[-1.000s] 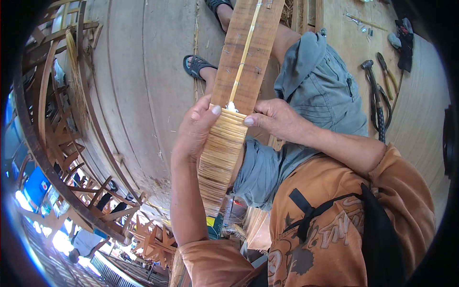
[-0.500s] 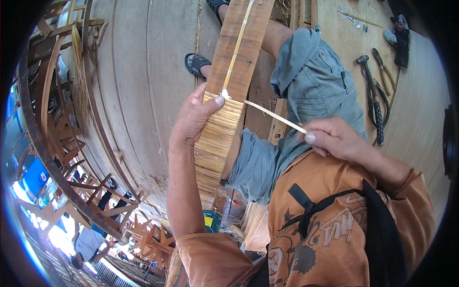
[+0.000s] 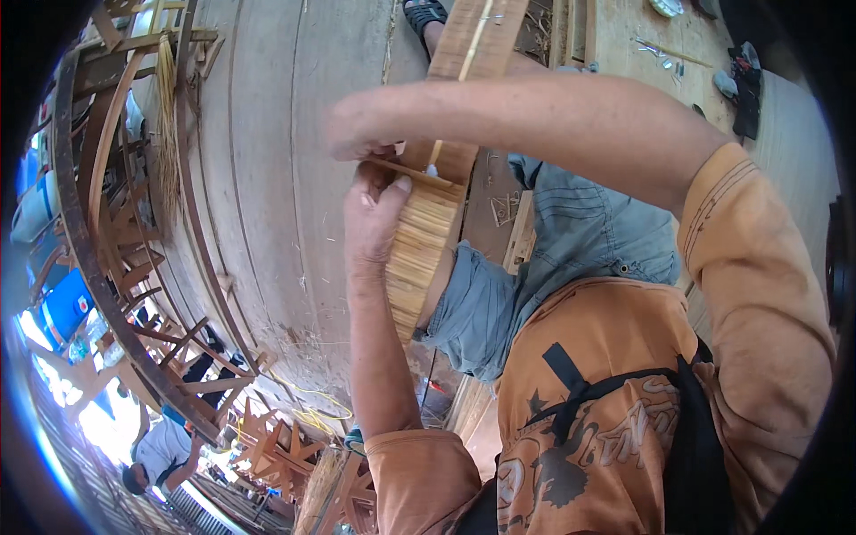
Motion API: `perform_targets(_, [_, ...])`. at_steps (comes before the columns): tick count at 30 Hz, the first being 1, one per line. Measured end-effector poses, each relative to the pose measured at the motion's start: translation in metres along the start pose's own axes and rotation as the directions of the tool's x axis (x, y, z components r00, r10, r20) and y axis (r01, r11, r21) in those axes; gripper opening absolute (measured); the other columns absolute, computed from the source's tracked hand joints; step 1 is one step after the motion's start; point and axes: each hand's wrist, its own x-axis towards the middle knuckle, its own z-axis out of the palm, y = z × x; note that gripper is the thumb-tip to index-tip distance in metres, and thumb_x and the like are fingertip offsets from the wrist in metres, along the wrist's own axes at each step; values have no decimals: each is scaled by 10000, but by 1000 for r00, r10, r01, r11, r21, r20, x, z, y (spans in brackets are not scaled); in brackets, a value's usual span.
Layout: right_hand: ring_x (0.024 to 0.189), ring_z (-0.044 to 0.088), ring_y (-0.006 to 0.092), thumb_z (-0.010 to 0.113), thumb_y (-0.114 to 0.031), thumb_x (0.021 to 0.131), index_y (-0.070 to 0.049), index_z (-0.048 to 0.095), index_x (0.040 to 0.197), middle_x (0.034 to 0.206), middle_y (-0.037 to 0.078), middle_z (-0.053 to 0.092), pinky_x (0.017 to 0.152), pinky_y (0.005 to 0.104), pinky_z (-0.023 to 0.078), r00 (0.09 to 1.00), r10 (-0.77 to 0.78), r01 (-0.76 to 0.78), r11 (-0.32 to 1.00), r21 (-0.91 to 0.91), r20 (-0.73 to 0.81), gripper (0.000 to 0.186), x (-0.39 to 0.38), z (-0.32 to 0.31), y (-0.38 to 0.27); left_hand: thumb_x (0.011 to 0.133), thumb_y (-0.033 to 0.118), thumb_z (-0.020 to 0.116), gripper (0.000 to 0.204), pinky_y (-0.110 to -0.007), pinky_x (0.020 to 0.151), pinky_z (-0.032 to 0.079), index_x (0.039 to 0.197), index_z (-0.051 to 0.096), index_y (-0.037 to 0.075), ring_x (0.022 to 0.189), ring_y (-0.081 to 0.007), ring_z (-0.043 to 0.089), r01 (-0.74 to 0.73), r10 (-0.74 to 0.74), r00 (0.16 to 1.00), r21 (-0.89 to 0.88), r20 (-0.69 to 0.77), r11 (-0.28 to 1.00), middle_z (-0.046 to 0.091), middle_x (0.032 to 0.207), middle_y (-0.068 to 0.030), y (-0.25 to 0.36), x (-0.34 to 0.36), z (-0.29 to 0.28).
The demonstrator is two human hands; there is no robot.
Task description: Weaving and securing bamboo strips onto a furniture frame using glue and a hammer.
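My left hand (image 3: 372, 218) grips the wooden board (image 3: 458, 36) where rows of straw-coloured strips (image 3: 419, 250) cover it, thumb on top. A pale line runs up the board's bare part to a white blob (image 3: 432, 169) beside the strips. My right hand (image 3: 357, 129) is reached across to the board's left edge, just above my left hand, blurred, with curled fingers; a thin strip lies under it, and what the fingers hold is hidden. My right forearm covers part of the board.
Curved wooden frames (image 3: 116, 357) and straw bundles (image 3: 167, 125) stand left; a blue container (image 3: 62, 303) lies behind them. A co-worker in a pale shirt (image 3: 156, 455) is at lower left. Small metal pieces and a dark cloth (image 3: 744, 98) lie on the bench (image 3: 624, 45) at upper right.
My right hand, earlier pulled out to the right with a pale strip, has swung left across the board, its arm now hiding the hammer and pliers. The left hand stays gripping the board.
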Motion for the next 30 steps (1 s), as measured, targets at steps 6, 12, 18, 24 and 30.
perform_targets(6, [749, 706, 305, 684, -90, 751, -6, 758, 827, 821, 166, 728, 620, 418, 567, 986, 153, -145, 982, 123, -62, 135, -7, 4, -15, 945, 218, 627, 279, -287, 839, 454, 997, 668, -53, 869, -126, 564, 33, 62, 934, 257, -351, 966, 674, 895, -75, -3, 9, 13])
perform_targets(12, [726, 683, 285, 633, -273, 884, 10, 650, 918, 836, 167, 692, 648, 392, 548, 410, 19, 71, 996, 53, -912, 286, -123, 4, -21, 957, 228, 638, 278, -261, 678, 445, 948, 696, -44, 729, -83, 511, 64, 54, 920, 286, -388, 956, 635, 762, -25, 5, 7, 20])
perform_targets(18, [753, 634, 158, 594, -181, 960, 19, 650, 1029, 845, 71, 648, 642, 283, 523, 55, 403, 241, 882, 404, -914, 219, -238, 6, -3, 939, 221, 661, 282, -249, 637, 448, 922, 704, -57, 686, -73, 532, 162, -37, 922, 296, -386, 941, 637, 751, -24, 10, 10, 19])
perform_targets(24, [805, 595, 104, 590, -177, 967, -4, 638, 1047, 864, 16, 629, 755, 275, 499, 369, 788, 363, 366, 857, -493, 197, -243, 103, -14, 932, 226, 668, 296, -237, 606, 457, 924, 665, -70, 653, -77, 553, 228, -193, 929, 76, -315, 971, 651, 758, -45, 3, 13, 13])
perform_targets(30, [964, 619, 175, 577, -110, 949, 4, 628, 1124, 1028, 81, 651, 848, 315, 495, 705, 629, 330, 119, 937, -328, 215, -150, 186, -35, 928, 261, 632, 279, -341, 649, 481, 917, 661, -16, 644, -195, 610, 121, 65, 839, 302, -540, 946, 675, 763, -104, -4, 14, 26])
